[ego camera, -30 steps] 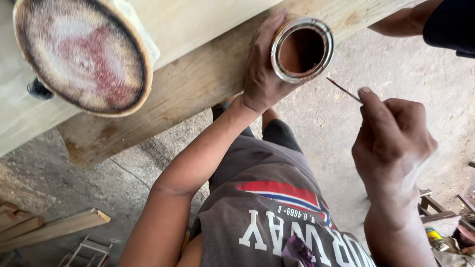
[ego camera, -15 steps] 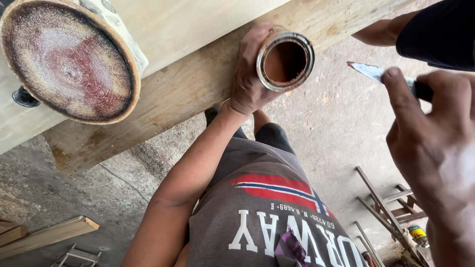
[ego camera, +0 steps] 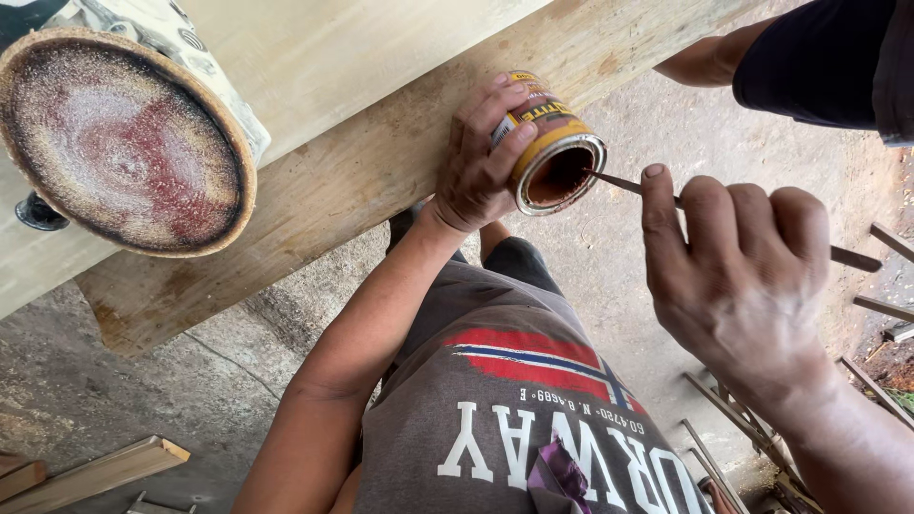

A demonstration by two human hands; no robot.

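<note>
Can: a small round tin can (ego camera: pixel 552 152) with a yellow-and-dark label, lid off, tilted so its open mouth faces the camera; it sits at the edge of the wooden beam (ego camera: pixel 314 190).
Contents: a dark reddish-brown inside shows through the mouth (liquid or just a stained wall, I cannot tell).
Left hand: the left hand (ego camera: pixel 486 157) is wrapped around the can's side, fingers curled over the label, gripping it firmly.
Right hand: the right hand (ego camera: pixel 743 276) is closed into a loose fist around a thin dark stick (ego camera: pixel 619 183), thumb raised along it.
Stick: its tip rests at the can's rim, just inside the mouth; the far end pokes out past the knuckles on the right.
Round disc: a wooden-rimmed round disc (ego camera: pixel 124 143), dusted red and white, lies on the pale plank (ego camera: pixel 362 48) at upper left, well apart from the can.
Surface: rough beam beside a smoother pale plank.
Floor: grey concrete floor (ego camera: pixel 114 381) below, with wood offcuts (ego camera: pixel 95 471) at lower left and thin slats (ego camera: pixel 876 305) at right.
Other person: a dark-sleeved arm (ego camera: pixel 800 57) at upper right.
</note>
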